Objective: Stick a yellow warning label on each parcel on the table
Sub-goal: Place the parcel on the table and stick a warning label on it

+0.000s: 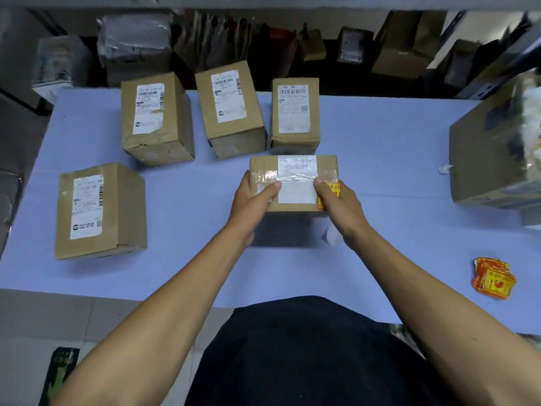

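we grip the labelled parcel (pixel 294 183) in both hands (pixel 257 197) (pixel 339 205); four far parcels (pixel 231 108) still need labels.

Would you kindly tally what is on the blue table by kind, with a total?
Small brown parcels: 5, namely four resting on the table at, and one held in both hands
Large box at the right edge: 1
Pile of yellow warning labels: 1
Total: 7
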### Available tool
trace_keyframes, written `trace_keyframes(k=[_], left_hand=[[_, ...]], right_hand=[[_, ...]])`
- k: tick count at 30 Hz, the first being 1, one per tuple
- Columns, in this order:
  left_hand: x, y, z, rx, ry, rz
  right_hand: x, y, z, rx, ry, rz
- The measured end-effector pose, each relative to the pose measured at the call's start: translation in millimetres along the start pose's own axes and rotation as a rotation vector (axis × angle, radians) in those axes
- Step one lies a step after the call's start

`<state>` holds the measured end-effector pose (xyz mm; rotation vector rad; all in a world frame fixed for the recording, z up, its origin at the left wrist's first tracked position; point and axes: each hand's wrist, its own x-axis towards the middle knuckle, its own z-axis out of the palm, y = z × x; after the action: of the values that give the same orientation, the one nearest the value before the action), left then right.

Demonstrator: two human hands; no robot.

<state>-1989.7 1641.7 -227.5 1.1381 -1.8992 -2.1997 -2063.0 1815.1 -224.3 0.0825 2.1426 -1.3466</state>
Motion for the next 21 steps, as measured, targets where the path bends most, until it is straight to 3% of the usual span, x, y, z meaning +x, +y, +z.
trace_keyframes(k=[12, 21], left_hand=[[36, 29, 147, 0.059, -0.18, -0.031], [106, 35, 204, 0.178, -0.212, -0.079]], right_hand=[[29, 12, -132, 0.027, 0.195, 0.048], [105, 14, -177, 0.03, 0.175, 0.117]])
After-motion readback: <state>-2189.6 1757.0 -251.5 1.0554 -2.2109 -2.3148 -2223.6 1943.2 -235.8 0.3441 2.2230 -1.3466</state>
